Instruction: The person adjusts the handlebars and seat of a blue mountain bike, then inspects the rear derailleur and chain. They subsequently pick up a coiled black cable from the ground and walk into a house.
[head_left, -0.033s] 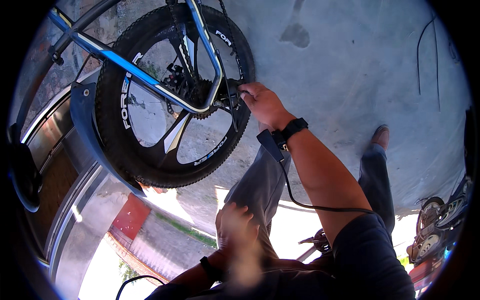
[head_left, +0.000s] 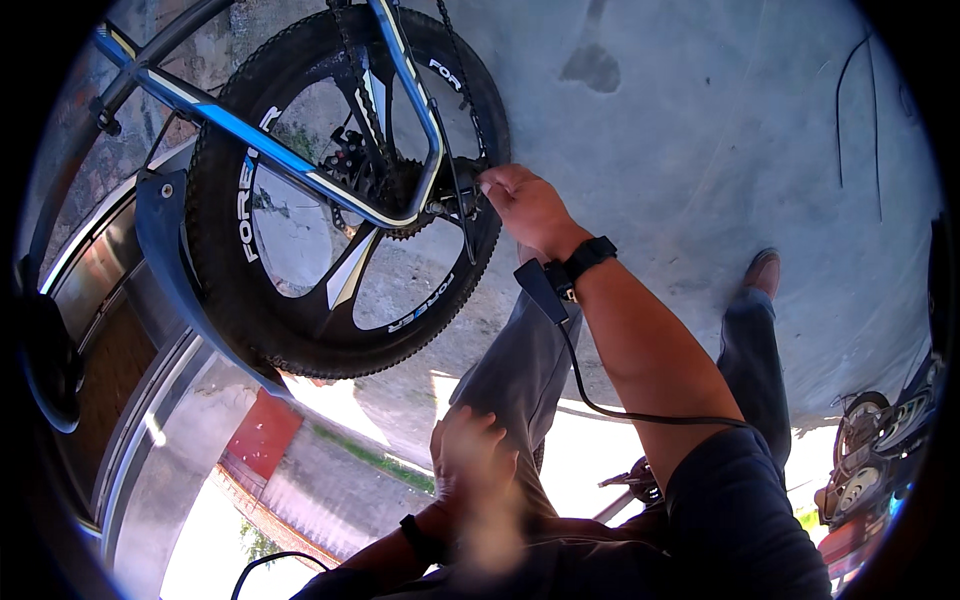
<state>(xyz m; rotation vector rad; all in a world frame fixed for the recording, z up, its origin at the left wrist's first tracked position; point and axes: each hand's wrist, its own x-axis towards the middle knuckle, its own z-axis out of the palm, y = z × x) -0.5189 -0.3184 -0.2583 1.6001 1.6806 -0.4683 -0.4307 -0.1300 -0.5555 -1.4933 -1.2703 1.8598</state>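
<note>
My right hand (head_left: 528, 212) reaches to the hub side of a bicycle's rear wheel (head_left: 300, 362). Its thumb and fingers are pinched together beside the rear derailleur (head_left: 466, 188); what they grip is too small to make out. The wheel has a black knobby tyre and broad black-and-white spokes. Across it runs the blue, black and white bicycle frame (head_left: 262, 143), with the chain (head_left: 473, 110) leading down to the derailleur. My left hand (head_left: 468, 450) rests on my left leg with fingers apart, partly covered by a blurred skin-coloured patch.
A dark mudguard (head_left: 165, 235) curves round the tyre's left side. A black device (head_left: 541, 290) with a cable hangs at my right wrist. Thin black cables (head_left: 875, 130) lie on the concrete floor (head_left: 660, 150). A parked motorcycle (head_left: 860, 450) stands at the right edge.
The wheel, frame and mudguard sit very slightly farther left in the view. Both hands keep their places.
</note>
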